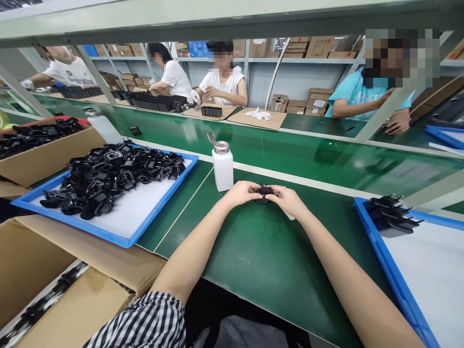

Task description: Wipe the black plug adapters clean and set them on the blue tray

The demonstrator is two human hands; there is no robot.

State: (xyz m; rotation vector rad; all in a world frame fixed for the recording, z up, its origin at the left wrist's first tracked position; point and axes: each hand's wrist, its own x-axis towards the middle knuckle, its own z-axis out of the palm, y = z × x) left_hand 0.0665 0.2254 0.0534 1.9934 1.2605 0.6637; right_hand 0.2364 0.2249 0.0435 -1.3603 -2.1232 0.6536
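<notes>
My left hand (pixel 243 193) and my right hand (pixel 289 199) meet over the green table, fingers closed from both sides on a small black plug adapter (pixel 265 194). Its finer details are too small to make out. Under my right hand a bit of white cloth or paper (pixel 290 215) shows. Just left of my hands stands a white dispenser bottle (pixel 223 166) with a metal top, its lid flipped up. On the left, a blue-rimmed tray (pixel 132 238) bears a heap of black plug adapters (pixel 108 176). To the right, another blue-rimmed tray (pixel 380 253) holds several black plug adapters (pixel 390 216) grouped in its corner.
Cardboard boxes (pixel 43 157) with black parts stand at the far left. A second white bottle (pixel 105 126) is behind the left tray. A green partition (pixel 290 152) runs across the back; beyond it several people work at another bench. A metal beam (pixel 232 19) crosses overhead.
</notes>
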